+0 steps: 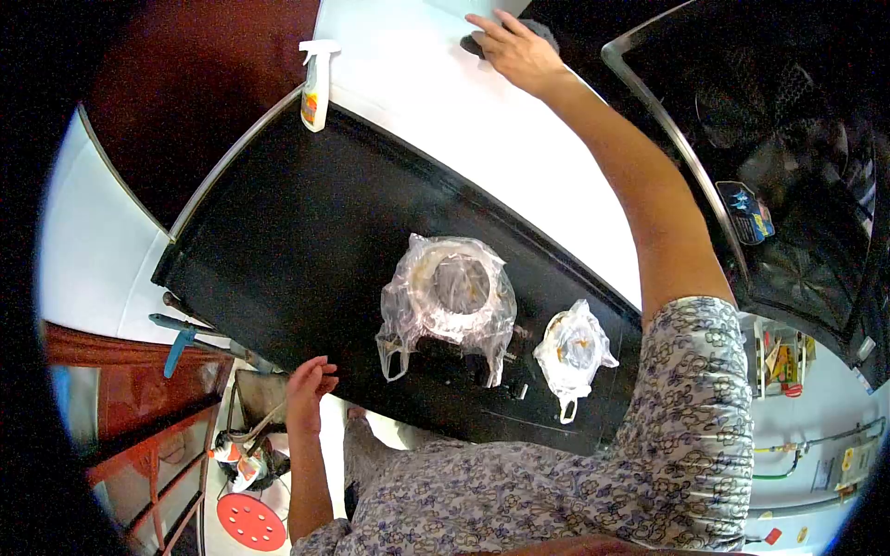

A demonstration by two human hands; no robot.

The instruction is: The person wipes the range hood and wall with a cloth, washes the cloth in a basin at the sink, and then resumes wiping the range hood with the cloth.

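Observation:
My right hand (517, 57) reaches far up and lies over a dark grey cloth (547, 35) against the bright white wall panel (436, 102). Part of the cloth is hidden under the palm, and some fingers stretch past it. Down at the near left edge of the black cooktop (278, 213), my left hand (311, 394) hangs with loosely bent fingers and nothing in it. A white spray bottle (316, 88) stands upright at the far left corner of the cooktop.
A plastic-wrapped burner (417, 287) and a smaller plastic-wrapped piece (573, 347) sit on the cooktop. A dark glossy hood panel (779, 139) rises at the right. Blue-handled tools (181, 347) are by the left edge; a red perforated stool (251, 522) stands below.

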